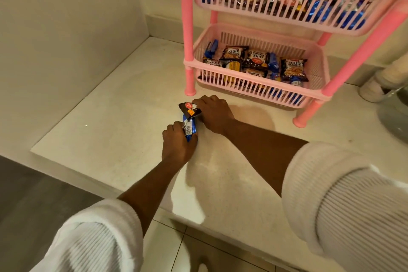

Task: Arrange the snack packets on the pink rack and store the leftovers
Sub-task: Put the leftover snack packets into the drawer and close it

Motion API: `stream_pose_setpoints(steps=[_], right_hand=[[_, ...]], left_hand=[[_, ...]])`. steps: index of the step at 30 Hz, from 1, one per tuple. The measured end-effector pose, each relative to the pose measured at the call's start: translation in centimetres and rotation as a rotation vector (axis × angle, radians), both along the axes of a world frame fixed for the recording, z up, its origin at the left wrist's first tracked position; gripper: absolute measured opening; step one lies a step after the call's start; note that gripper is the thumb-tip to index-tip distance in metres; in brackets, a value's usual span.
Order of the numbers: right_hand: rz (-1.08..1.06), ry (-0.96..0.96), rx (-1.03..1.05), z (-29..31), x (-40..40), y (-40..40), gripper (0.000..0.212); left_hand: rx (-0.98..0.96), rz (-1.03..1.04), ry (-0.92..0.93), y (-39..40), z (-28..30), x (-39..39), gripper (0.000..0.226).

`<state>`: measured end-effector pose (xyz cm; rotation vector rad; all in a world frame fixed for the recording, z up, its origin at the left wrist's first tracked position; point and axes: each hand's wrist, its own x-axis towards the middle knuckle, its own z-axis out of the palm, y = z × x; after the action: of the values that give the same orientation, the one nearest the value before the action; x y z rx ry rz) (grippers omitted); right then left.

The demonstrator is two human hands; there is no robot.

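Right, label: value notes —

Blue packet [189,130]: small, glossy foil, oblong, white barcode panel facing up; lies on the counter, gripped by left hand [178,143], fingers curled round its near end.

Dark packet [189,109]: crinkly brown/black foil w/ red round logo and orange sticker; far end of the blue one touches or tucks under it, can't tell which. Right hand [213,113] holds it, fingers bent over its right edge, knuckles up.

Both packets: on the counter just in front of the rack's front left leg [189,77], near it but apart.

Pink rack [260,28]: plastic, tiered, slatted basket walls in pale pink, round posts in brighter pink, flared feet.

Lower basket [318,66]: rounded-rectangle tray; holds a loose pile of shiny packets, several printed "SALTED PEANUTS" [293,68], plus blue ones [211,48]; right part of its floor bare.

Upper basket [276,0]: packed w/ dark and blue packets seen thru the slats; labels mostly unreadable.

Counter [114,121]: pale cream stone-like slab, faint speckle, smooth, square front edge; hand shadows fall on it.

Sleeves [344,205]: white ribbed knit, pushed up both forearms.

Wall [66,28]: plain cream, matte, low skirting strip at the back.

Floor [198,249]: pale tiles w/ thin grout lines; darker grey area at left.
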<state>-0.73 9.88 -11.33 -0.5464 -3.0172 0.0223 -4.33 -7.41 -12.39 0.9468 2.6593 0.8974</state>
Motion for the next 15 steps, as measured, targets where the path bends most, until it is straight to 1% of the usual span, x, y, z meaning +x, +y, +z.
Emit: stream_pose_setpoints(steps=[3, 6, 8, 10, 13, 15], right_hand=[[-0.039, 0.039, 0.059, -0.3, 0.9, -0.5, 0.05], [-0.061, 0.084, 0.051, -0.2, 2.8, -0.7, 0.044], [-0.076, 0.122, -0.018, 0.0, 4.7, -1.0, 0.04], [-0.101, 0.165, -0.095, 0.4, 7.3, -1.2, 0.038], [-0.184, 0.262, -0.254, 0.9, 12.1, -2.0, 0.042], [-0.272, 0.344, -0.39, 1.2, 15.9, -2.9, 0.042]], left_hand=[[0.055, 0.123, -0.219, 0.6, 0.6, 0.4, 0.049], [0.066, 0.166, -0.302, 0.9, 0.8, 1.4, 0.059], [0.105, 0.172, -0.353, 0.9, 0.7, 2.5, 0.069], [0.157, 0.16, -0.397, 0.7, 0.8, 4.3, 0.074], [0.233, 0.122, -0.46, 0.3, 1.4, 7.9, 0.07], [0.289, 0.067, -0.483, 0.3, 1.9, 11.0, 0.061]])
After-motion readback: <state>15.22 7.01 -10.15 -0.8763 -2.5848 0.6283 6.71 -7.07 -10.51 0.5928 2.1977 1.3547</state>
